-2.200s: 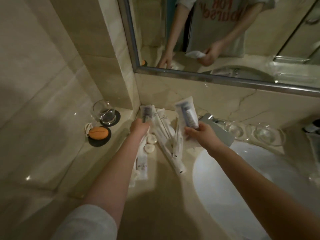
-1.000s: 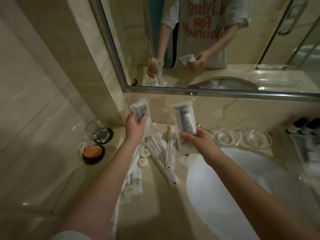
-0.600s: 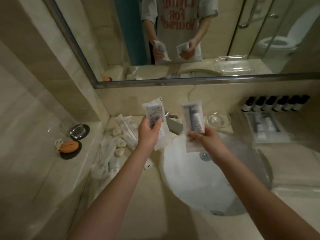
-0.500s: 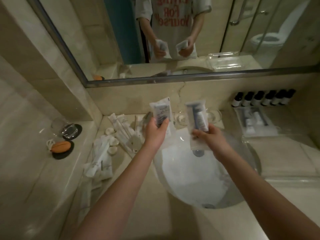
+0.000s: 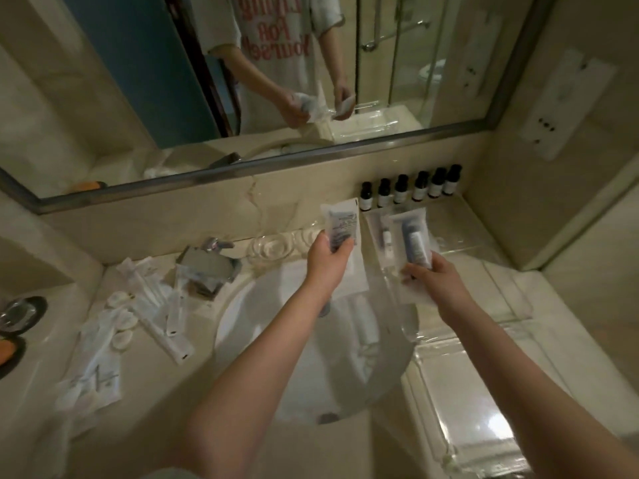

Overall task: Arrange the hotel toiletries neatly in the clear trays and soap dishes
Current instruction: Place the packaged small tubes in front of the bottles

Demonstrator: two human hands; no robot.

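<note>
Left hand (image 5: 326, 261) pinches a flat sachet (image 5: 340, 227) and right hand (image 5: 436, 282) a tube sachet (image 5: 412, 238) above the back rim of the sink (image 5: 242, 316); a clear tray (image 5: 460, 392) fills the right side of the counter (image 5: 148, 426).

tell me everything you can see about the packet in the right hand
The packet is a translucent whitish plastic sachet with flat sealed edges; a dark blue tube shows inside. It is upright, slightly tilted, pinched at its lower half by the right hand, held in the air right of the basin. Nothing else visibly touches it.
</note>
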